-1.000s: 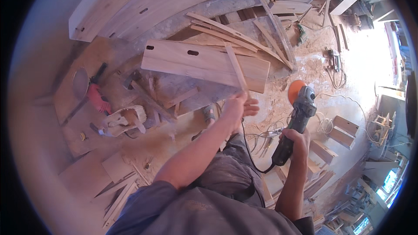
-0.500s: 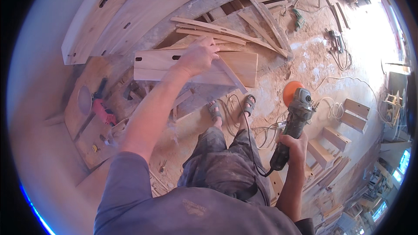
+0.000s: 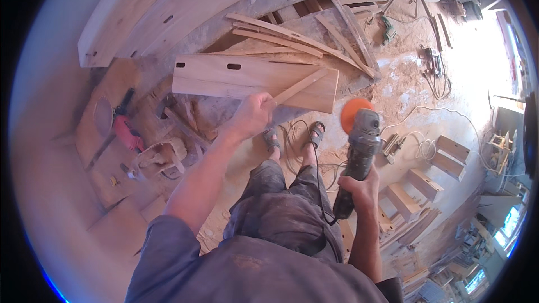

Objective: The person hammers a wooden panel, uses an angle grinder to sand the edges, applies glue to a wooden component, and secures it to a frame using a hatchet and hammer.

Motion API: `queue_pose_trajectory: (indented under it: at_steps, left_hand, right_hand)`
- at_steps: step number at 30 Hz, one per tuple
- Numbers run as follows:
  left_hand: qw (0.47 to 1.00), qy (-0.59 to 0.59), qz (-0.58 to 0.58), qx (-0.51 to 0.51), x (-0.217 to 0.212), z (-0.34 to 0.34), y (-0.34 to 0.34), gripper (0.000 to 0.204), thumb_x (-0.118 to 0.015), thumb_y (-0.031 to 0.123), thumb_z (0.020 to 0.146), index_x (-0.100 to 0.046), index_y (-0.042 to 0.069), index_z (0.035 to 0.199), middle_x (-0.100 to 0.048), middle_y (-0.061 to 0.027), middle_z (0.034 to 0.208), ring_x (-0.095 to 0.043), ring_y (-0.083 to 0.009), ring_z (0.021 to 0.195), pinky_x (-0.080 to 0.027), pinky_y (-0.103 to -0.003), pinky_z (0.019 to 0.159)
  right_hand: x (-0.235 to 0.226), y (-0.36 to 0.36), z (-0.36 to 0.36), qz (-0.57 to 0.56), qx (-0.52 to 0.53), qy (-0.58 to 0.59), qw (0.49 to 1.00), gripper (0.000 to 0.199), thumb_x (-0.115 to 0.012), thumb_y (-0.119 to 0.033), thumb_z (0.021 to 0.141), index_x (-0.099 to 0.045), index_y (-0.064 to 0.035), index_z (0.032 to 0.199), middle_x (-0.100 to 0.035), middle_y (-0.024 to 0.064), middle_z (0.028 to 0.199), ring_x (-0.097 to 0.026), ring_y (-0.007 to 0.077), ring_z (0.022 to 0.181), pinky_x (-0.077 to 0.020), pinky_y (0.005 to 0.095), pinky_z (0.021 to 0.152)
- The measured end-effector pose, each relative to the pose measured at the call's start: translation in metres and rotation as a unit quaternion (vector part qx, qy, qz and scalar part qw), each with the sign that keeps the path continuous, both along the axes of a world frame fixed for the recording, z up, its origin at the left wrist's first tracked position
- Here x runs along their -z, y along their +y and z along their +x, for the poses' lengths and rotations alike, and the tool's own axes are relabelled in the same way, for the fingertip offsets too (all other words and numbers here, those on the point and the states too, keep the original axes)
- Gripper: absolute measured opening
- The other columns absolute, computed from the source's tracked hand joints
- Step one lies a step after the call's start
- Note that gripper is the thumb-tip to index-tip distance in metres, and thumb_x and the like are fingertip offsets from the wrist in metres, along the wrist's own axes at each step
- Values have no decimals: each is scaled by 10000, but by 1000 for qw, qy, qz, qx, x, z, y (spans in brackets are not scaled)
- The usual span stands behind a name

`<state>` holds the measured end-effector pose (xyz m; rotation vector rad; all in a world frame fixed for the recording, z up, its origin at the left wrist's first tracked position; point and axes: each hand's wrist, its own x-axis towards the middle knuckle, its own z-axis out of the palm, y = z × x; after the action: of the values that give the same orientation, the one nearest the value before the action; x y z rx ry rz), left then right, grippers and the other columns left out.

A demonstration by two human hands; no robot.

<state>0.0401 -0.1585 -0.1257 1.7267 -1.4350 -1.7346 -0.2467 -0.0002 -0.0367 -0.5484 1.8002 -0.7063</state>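
Observation:
My left hand (image 3: 252, 115) is closed on one end of a short wooden strip (image 3: 301, 86), which slants up to the right over a board. That pale wooden board (image 3: 219, 83) has oblong slots along its upper edge and lies on a dusty bench in front of me. In my right hand (image 3: 361, 186) is an angle grinder (image 3: 362, 148), gripped by its dark body, with an orange disc (image 3: 356, 113) at its far end. The disc is just right of the board's end, apart from it. The grinder's cord runs down toward my legs.
Loose wooden strips (image 3: 292, 36) lie beyond the board. Large slotted panels (image 3: 185, 8) lean at the far left. A red power tool (image 3: 128, 133) rests at the left. A green drill (image 3: 387, 30), cables and wooden box-like pieces (image 3: 425, 184) are on the dusty floor at the right.
My left hand has drawn back toward me with the strip, which now points up to the right instead of down. The grinder has moved left, nearer the board.

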Motion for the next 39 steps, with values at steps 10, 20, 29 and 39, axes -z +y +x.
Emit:
queue_pose_trajectory:
  at_steps: [10,20,29,39]
  left_hand:
    - [987,-123,-102,-4,3,-9,23,166,-588,122,985,-687,5,920,-649,-110,692,-620,-221,633,-492,-379,641]
    - [968,-168,-186,-14,9,-12,32,168,-625,94,923,-716,23,1045,-704,-242,846,-697,-443,887,-527,-507,763]
    - [964,-174,-199,-11,7,-16,29,124,-636,58,898,-699,11,994,-687,-249,827,-674,-470,849,-515,-519,741]
    - [965,-165,-201,-36,10,-18,32,92,-643,49,882,-678,-1,951,-668,-280,826,-660,-491,862,-508,-541,752]
  right_hand:
    - [11,-47,61,22,-166,36,985,524,-799,-186,665,-657,23,1124,-717,133,952,-689,214,860,-550,373,829]
    - [7,-74,63,24,-116,11,993,460,-815,-146,678,-658,5,1083,-693,64,861,-655,140,744,-537,313,706]
    - [3,-69,69,47,-152,22,987,435,-797,-136,702,-670,16,1088,-698,63,896,-652,134,782,-542,320,751]
    - [15,-63,63,34,-156,13,987,413,-801,-127,693,-689,0,1071,-725,80,917,-670,148,804,-544,327,785]
